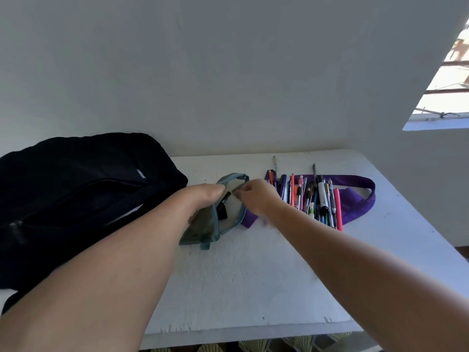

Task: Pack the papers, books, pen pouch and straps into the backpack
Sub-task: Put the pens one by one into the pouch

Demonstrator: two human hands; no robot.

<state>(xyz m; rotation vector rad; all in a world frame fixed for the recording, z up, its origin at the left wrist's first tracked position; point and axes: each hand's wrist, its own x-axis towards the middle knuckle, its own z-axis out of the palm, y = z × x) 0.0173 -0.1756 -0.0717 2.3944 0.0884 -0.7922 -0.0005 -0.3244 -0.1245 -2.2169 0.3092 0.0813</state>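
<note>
A black backpack (pixel 76 184) lies on the left of the white table (pixel 253 275), its zip partly open with white paper showing inside. A grey-green pen pouch (pixel 228 219) with blue trim lies open beside it, with a black pen (pixel 223 201) inside. My left hand (pixel 203 199) grips the pouch's left edge. My right hand (pixel 256 196) pinches the pouch's upper right rim. To the right, several pens and markers (pixel 317 201) lie in a row on purple straps (pixel 355 199).
A white wall stands right behind the table. A window opening (pixel 446 85) is at the upper right. The table's front edge (pixel 241 334) is chipped, with patterned floor showing below it.
</note>
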